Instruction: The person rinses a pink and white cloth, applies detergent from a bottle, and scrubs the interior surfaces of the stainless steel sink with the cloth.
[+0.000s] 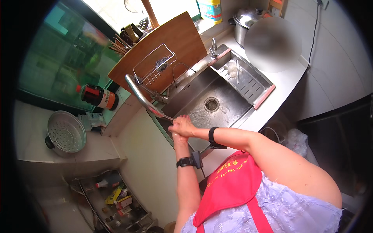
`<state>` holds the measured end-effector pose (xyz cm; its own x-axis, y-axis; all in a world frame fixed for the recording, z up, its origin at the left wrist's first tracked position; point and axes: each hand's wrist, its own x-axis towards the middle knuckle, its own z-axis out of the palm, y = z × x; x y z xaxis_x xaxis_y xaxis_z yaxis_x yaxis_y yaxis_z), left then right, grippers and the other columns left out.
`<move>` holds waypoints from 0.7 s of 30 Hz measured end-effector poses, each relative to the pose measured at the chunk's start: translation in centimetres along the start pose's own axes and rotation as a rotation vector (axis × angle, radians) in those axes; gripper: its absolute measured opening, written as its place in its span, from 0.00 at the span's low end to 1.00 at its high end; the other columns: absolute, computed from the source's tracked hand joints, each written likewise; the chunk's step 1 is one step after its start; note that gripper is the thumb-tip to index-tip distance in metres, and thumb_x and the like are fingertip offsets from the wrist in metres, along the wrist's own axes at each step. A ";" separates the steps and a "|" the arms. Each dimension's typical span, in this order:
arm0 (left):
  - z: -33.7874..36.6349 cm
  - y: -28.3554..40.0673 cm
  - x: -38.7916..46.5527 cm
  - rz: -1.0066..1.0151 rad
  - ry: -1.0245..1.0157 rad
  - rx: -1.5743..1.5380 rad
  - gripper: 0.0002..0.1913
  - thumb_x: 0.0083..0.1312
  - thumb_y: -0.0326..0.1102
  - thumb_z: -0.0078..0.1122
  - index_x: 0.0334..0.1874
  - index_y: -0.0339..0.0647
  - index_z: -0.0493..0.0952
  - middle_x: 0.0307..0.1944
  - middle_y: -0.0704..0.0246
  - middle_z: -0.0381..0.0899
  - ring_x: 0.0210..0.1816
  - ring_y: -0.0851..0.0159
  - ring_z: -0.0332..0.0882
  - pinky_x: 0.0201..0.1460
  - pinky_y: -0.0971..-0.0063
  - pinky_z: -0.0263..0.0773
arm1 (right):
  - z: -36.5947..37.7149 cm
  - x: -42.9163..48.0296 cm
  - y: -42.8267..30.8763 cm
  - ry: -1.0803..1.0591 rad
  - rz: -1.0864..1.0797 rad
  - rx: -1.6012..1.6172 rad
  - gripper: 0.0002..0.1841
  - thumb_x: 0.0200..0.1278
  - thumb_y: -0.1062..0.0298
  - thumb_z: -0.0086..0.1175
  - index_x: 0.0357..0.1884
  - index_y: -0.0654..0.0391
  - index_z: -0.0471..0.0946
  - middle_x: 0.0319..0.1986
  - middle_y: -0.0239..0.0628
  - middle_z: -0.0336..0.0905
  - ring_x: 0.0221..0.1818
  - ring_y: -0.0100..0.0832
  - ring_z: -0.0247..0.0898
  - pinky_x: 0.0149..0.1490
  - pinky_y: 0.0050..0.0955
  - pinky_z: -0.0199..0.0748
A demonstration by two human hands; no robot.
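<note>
Over the left part of a stainless steel sink (pixel 198 112), my two hands are pressed together. My right hand (pixel 185 125) lies across my left hand (pixel 178 137) and hides much of it. Their skin looks wet. A thin stream of water (pixel 168 117) runs onto them from the curved metal faucet (pixel 142 99). I see no object in either hand, but how the fingers are bent is unclear. Below the hands, the wet sink floor slopes to a round drain (pixel 211 104).
A draining tray (pixel 252 84) with a whitish clump (pixel 232 69) spans the sink's right side. Behind stand a wooden board (pixel 186 38) and a wire rack (pixel 154 65). Left are a dark bottle (pixel 100 97), a perforated steamer pot (pixel 67 132) and an open drawer (pixel 100 195). A lidded pot (pixel 242 32) stands back right.
</note>
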<state>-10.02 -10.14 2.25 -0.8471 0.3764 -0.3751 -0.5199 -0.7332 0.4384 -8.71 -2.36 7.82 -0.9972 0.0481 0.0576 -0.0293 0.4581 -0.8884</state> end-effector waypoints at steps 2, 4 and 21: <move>6.4 -1.5 -0.7 -0.084 0.035 0.012 0.21 0.70 0.48 0.34 0.52 0.38 0.67 0.50 0.62 0.72 0.55 0.58 0.68 0.62 0.62 0.60 | -2.9 2.6 2.6 0.210 0.169 -0.068 0.18 0.53 0.57 0.52 0.45 0.53 0.77 0.38 0.51 0.74 0.49 0.52 0.66 0.55 0.44 0.64; 6.3 -0.8 -1.1 -0.097 -0.067 -0.115 0.22 0.70 0.49 0.32 0.52 0.38 0.67 0.52 0.61 0.72 0.55 0.56 0.68 0.61 0.61 0.61 | -3.4 4.2 3.3 0.103 0.156 -0.010 0.18 0.55 0.58 0.49 0.46 0.54 0.76 0.42 0.51 0.74 0.50 0.51 0.66 0.55 0.43 0.64; 3.3 0.5 1.3 0.088 0.105 0.071 0.20 0.71 0.50 0.35 0.56 0.45 0.66 0.54 0.69 0.69 0.54 0.65 0.67 0.61 0.67 0.60 | 1.7 1.9 5.2 -0.081 -0.028 0.097 0.29 0.68 0.51 0.29 0.66 0.57 0.55 0.65 0.50 0.52 0.69 0.42 0.42 0.68 0.39 0.45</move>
<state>-11.74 -8.14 4.72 -0.8756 0.2481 -0.4146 -0.4537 -0.7172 0.5290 -10.88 -1.42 2.57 -0.9981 -0.0370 0.0493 -0.0595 0.3704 -0.9270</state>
